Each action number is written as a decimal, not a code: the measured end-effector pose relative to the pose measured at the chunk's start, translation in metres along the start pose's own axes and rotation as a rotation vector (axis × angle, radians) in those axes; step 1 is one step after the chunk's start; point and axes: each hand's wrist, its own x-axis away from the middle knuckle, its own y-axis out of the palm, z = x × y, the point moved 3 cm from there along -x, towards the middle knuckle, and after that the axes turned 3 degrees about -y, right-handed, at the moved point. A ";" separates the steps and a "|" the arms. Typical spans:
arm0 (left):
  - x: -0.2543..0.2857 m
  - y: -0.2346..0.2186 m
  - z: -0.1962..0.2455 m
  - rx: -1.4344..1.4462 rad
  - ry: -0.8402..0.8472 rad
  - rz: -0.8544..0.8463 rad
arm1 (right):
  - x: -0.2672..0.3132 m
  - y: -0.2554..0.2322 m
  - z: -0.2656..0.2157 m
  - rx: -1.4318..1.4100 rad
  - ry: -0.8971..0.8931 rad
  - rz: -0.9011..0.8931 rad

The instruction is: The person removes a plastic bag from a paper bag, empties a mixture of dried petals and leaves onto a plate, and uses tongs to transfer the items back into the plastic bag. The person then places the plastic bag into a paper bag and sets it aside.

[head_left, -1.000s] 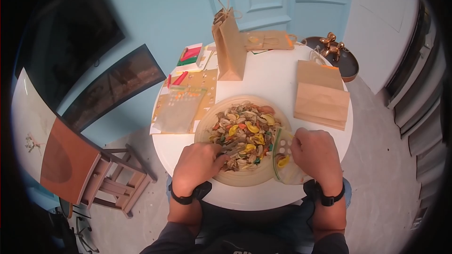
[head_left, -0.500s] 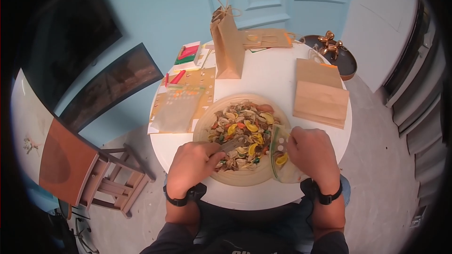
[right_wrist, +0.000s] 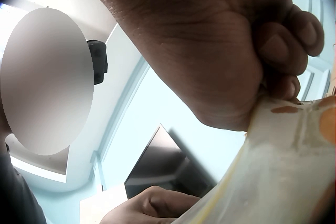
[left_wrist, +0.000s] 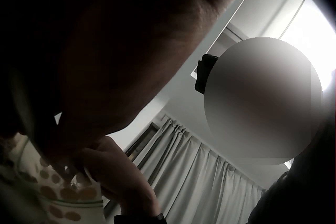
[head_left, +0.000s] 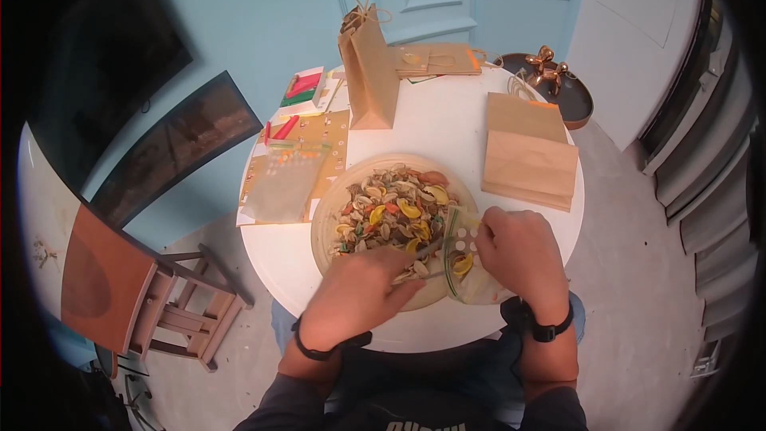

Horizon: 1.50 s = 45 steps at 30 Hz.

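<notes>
My left hand (head_left: 359, 291) holds a pair of tongs (head_left: 431, 250), their two arms reaching rightward to the mouth of a clear zip bag (head_left: 477, 287) printed with pale dots. What sits between the tong tips is hidden. The top edge of the bag is pinched by my right hand (head_left: 523, 251), and a yellow dried piece (head_left: 462, 265) shows inside. Under both hands, a round tan plate (head_left: 321, 227) carries a heap of potpourri (head_left: 391, 199) in brown, yellow, orange and green. In the right wrist view the bag (right_wrist: 273, 171) hangs from my curled fingers (right_wrist: 281, 50).
Another dotted zip bag (head_left: 283, 183) lies flat at the left on a patterned brown sheet (head_left: 335, 140). Behind the plate stands a brown paper bag (head_left: 371, 72) with handles. A folded paper bag (head_left: 531, 160) lies at the right of the round white table (head_left: 435, 132).
My left hand has moved right with the tongs, from over the potpourri to the zip bag's mouth. My right hand keeps its grip on the bag. The head view has shifted slightly.
</notes>
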 end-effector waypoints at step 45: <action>0.002 -0.008 -0.004 -0.080 -0.023 0.045 | 0.004 -0.002 -0.001 -0.005 0.031 -0.021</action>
